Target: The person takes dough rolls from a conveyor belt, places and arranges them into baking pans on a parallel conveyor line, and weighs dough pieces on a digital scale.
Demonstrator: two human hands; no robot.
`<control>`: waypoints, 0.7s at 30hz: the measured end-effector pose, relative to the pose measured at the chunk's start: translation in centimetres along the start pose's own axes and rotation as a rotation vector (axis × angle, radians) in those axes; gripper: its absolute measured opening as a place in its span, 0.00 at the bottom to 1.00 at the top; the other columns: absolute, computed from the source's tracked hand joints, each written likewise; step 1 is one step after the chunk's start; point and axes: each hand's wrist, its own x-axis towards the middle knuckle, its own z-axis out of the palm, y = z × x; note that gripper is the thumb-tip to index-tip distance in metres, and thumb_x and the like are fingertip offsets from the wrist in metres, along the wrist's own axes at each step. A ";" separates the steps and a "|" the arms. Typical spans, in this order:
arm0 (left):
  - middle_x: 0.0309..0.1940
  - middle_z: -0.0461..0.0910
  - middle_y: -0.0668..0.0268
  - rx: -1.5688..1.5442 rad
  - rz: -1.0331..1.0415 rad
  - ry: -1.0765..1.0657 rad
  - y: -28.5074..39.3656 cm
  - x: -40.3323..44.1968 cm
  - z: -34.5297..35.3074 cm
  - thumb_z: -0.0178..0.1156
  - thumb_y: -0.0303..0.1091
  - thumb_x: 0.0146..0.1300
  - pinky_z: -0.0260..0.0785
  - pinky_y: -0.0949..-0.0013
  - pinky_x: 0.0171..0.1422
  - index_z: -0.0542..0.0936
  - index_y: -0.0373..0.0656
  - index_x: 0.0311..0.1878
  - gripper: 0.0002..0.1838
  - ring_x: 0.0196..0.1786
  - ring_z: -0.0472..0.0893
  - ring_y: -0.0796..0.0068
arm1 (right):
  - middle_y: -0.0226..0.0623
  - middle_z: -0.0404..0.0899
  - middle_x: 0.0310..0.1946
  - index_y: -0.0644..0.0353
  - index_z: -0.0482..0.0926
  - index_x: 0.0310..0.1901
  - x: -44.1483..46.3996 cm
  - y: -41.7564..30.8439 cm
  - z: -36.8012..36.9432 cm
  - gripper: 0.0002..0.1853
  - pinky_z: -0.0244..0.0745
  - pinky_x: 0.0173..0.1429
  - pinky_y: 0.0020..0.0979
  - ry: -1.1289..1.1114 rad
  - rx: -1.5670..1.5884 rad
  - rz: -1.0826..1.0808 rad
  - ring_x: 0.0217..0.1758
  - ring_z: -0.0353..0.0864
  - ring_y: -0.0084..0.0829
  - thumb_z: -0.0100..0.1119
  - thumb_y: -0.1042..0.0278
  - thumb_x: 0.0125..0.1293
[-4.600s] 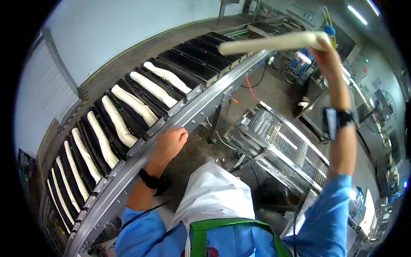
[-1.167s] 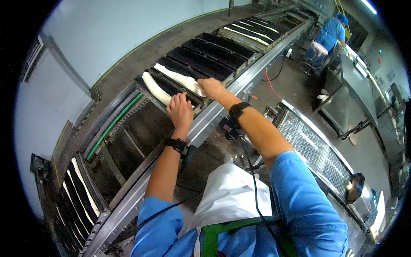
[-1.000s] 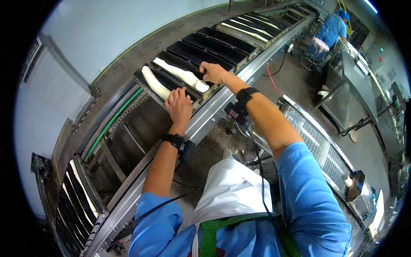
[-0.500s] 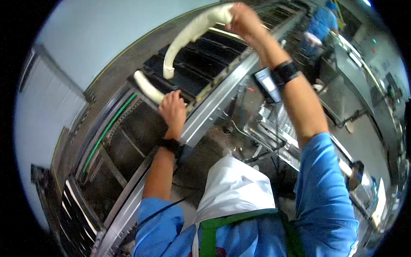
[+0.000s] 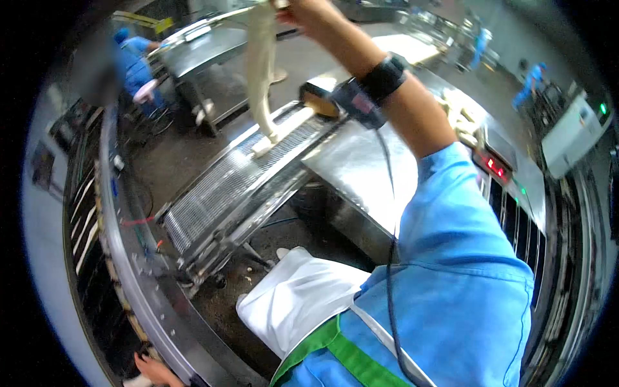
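My right hand [image 5: 293,14], partly cut off by the top edge, is closed around the upper end of a long pale dough strip [image 5: 260,64]. The strip hangs down, its lower end over the mesh conveyor [image 5: 206,197]. A straight dough piece [image 5: 295,124] lies along that conveyor close to this end. At the lower left, my left hand [image 5: 153,369] is at the slatted conveyor, fingers curled at another pale dough piece [image 5: 137,382]. Most of that piece is outside the view.
A metal rail [image 5: 138,271] runs along the slatted conveyor. To the right, a steel table [image 5: 367,164] holds several dough pieces [image 5: 461,119] beside a scale with a red display [image 5: 495,166]. A cable hangs from above. A co-worker [image 5: 134,64] stands at the back left, others farther right.
My view has turned right. My right hand has carried the dough strip from above the slatted conveyor to over the mesh conveyor. My left hand stays at the slatted conveyor.
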 end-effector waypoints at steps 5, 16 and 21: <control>0.34 0.73 0.58 0.153 0.015 0.147 3.8 -1.4 -3.0 0.44 0.40 0.56 0.61 0.56 0.41 0.73 0.45 0.40 0.13 0.37 0.71 0.57 | 0.32 0.72 0.21 0.60 0.69 0.40 3.1 0.6 -27.4 0.13 0.70 0.22 0.24 0.291 -0.574 -0.309 0.24 0.72 0.22 0.54 0.66 0.53; 0.36 0.72 0.56 0.123 0.058 0.069 4.2 0.8 -2.0 0.44 0.41 0.56 0.60 0.54 0.42 0.73 0.44 0.40 0.14 0.39 0.70 0.54 | 0.49 0.71 0.33 0.53 0.70 0.43 -13.3 19.5 -40.7 0.17 0.67 0.43 0.37 0.152 -2.041 0.401 0.40 0.70 0.48 0.48 0.70 0.47; 0.39 0.72 0.55 0.041 -0.025 0.014 5.6 0.3 -3.5 0.44 0.39 0.56 0.59 0.53 0.46 0.73 0.42 0.42 0.15 0.42 0.69 0.52 | 0.51 0.54 0.55 0.41 0.60 0.55 -17.4 27.8 -40.1 0.27 0.61 0.54 0.41 -0.017 -1.557 0.962 0.53 0.62 0.50 0.42 0.72 0.50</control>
